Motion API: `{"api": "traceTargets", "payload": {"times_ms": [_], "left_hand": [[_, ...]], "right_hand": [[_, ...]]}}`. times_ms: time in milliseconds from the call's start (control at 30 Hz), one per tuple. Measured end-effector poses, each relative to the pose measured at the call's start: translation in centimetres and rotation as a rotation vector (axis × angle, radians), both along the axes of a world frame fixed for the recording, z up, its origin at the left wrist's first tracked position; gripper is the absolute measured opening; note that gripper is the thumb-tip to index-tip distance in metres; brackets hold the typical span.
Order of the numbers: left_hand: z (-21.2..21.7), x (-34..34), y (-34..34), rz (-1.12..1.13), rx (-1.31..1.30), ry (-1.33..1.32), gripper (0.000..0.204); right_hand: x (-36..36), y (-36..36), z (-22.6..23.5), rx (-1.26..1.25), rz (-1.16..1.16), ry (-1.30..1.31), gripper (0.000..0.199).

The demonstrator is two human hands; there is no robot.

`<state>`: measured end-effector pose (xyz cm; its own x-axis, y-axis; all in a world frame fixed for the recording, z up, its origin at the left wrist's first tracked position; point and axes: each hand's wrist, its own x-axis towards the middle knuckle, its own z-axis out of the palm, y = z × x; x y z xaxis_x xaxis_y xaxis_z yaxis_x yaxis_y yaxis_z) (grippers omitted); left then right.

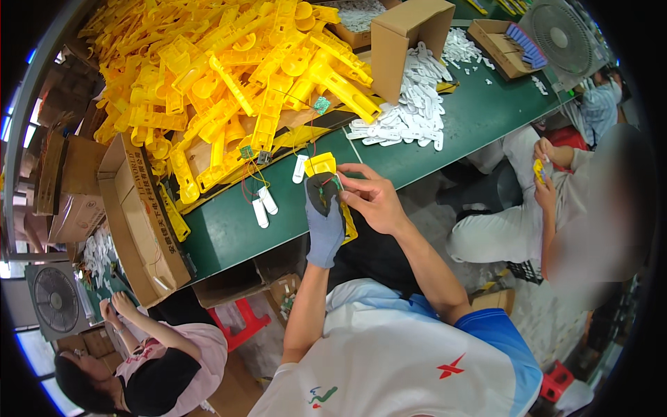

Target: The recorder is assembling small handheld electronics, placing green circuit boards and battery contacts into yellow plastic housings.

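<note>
My left hand [324, 226], in a grey glove with a dark coating, is wrapped round a yellow plastic housing [320, 165]. The housing's ends show above and below the glove; thin red and green wires run over it. My bare right hand [377, 202] is closed at the housing's right side, thumb and fingertips together near the wires. What they pinch is too small to make out. On the table beyond lie small green circuit boards [321, 105] with thin wires. White oval pieces [300, 169] lie left of my hands, two of them wired to a board.
A big heap of yellow plastic housings [208, 76] covers the table's far left. White plastic parts [410, 111] spill from a cardboard box [410, 42] on the green table [233, 240]. An upright carton [142, 215] stands left. People sit at both sides, near a fan [561, 38].
</note>
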<state>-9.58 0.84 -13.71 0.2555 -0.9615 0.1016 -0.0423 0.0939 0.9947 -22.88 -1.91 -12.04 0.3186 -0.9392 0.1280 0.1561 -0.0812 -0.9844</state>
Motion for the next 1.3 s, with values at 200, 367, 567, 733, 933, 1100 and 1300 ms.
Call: {"api": "traceTargets", "payload": {"times_ms": [200,367,567,733,933,1100,1300], "left_hand": [[3.3,-2.1,0.9,0.057,-0.042,0.117,0.051],[6.2,-3.3,2.9,-0.448,0.074,-0.165,0.067],[5.0,1.2,-1.1,0.123,-0.095,-0.831,0.068],[1.7,4.0,-5.4,0.064,-0.07,-1.059,0.06],[0.1,4.6,-4.1,-0.026,-0.075,-1.135,0.046],[1.0,5.1,-0.3,-0.073,-0.224,-1.03,0.037],[0.8,4.5,1.9,-0.098,-0.24,-1.034,0.037]], "right_hand": [[-0.9,2.8,2.3,-0.169,0.053,0.263,0.067],[-6.2,5.4,2.8,0.229,-0.024,0.13,0.084],[-14.9,0.4,3.9,0.179,-0.528,0.455,0.071],[-25.4,-9.0,1.8,-0.242,-0.85,0.914,0.066],[-26.1,-11.4,1.9,-0.348,-0.876,1.328,0.061],[-12.8,-5.6,3.8,-0.492,-0.706,0.734,0.025],[-0.8,-5.1,2.3,-0.649,-0.31,0.801,0.032]]}}
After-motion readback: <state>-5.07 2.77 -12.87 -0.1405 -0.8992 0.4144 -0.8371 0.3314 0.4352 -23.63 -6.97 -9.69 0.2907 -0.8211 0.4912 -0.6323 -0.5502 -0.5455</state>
